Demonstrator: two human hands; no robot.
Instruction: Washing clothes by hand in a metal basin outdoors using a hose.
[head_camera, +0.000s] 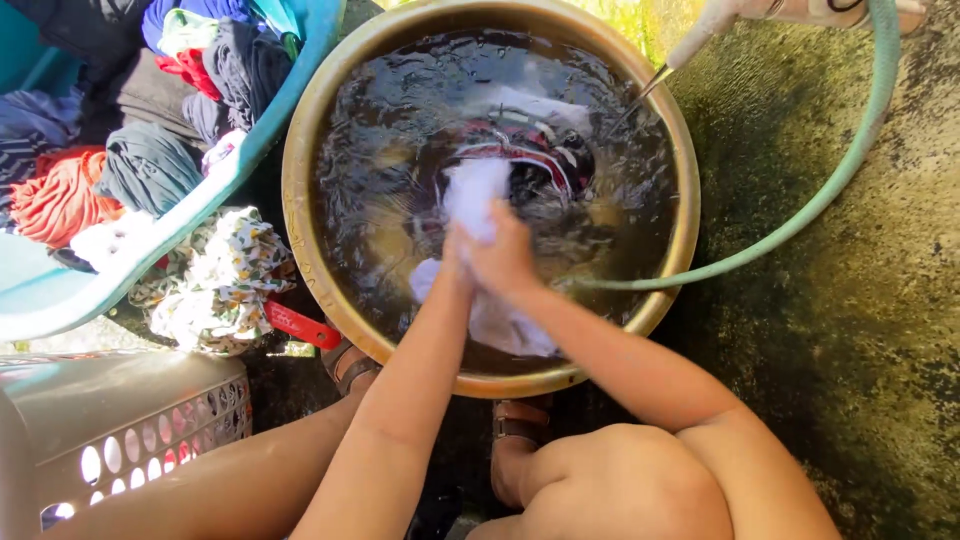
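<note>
Bare knees (610, 480) sit nearest us. Our left hand (455, 255) and right hand (505, 260) both clench one white cloth (475, 195) over the water-filled brass basin (300, 220).

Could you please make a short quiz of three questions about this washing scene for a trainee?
1. True or false: both hands grip the white cloth over the round basin.
2. What does the green hose do?
A. Lies coiled on the ground
B. Runs water into the basin
3. Which container holds the piled clothes?

Key:
1. True; left hand and right hand meet on it.
2. B
3. The blue tub, left of the basin.
</note>
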